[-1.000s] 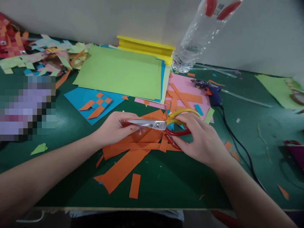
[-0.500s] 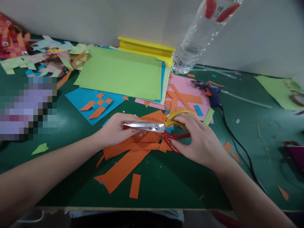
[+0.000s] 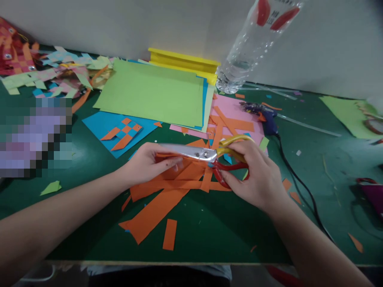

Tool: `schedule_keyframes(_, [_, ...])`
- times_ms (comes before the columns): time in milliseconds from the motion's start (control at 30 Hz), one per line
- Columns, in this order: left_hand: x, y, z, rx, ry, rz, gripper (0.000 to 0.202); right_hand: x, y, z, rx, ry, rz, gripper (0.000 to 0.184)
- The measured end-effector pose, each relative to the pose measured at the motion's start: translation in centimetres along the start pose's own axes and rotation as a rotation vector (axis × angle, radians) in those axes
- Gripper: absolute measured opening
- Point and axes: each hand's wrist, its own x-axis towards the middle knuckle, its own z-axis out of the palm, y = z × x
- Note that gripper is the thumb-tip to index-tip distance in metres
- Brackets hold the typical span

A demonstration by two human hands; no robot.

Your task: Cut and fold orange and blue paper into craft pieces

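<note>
My right hand [image 3: 257, 171] is closed around the handles of a pair of scissors [image 3: 206, 154], one handle yellow and the other red. The metal blades point left and lie together or nearly so, their tips at my left hand [image 3: 149, 161]. Thumb and fingers of that hand pinch a piece of orange paper [image 3: 166, 156], mostly hidden behind the blades and fingers. Below both hands lie orange paper strips [image 3: 161, 209], crossing one another on the green table [image 3: 224, 239]. A small orange rectangle [image 3: 170, 234] rests nearer the table's front edge.
A woven blue-and-orange paper fish [image 3: 125, 131] lies on blue paper [image 3: 95, 121]. Behind it are green sheets [image 3: 152, 91] and a yellow holder [image 3: 184, 59]. Right stand a water bottle [image 3: 242, 52] and a glue gun [image 3: 267, 119] with its cord. Paper scraps [image 3: 68, 71] pile up left.
The scissors and my right hand have shifted slightly right, and the blades have drawn back from their earlier place over my left fingers. My left hand has stayed almost where it was.
</note>
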Motion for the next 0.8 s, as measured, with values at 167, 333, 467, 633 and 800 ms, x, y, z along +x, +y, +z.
schedule_keyframes(167, [-0.4,-0.2,0.0,-0.079,0.031,-0.04,0.032,-0.3,1.1,0.1,0.146,0.147,0.283,0.039])
schedule_keyframes(333, [-0.5,0.0,-0.3,0.003,0.066,0.038,0.034,-0.4,3.3,1.1,0.418,0.227,0.442,0.04])
schedule_keyframes(467, [-0.5,-0.1,-0.5,0.097,0.057,0.088,0.032,-0.2,4.7,1.7,0.455,0.252,0.493,0.038])
schedule_keyframes(633, [-0.3,-0.7,-0.8,0.232,0.012,0.147,0.038,-0.1,5.7,1.7,0.152,0.221,0.575,0.041])
schedule_keyframes(800, [-0.1,-1.0,-1.3,0.328,-0.011,0.208,0.052,0.2,6.5,1.6,-0.041,0.179,0.627,0.043])
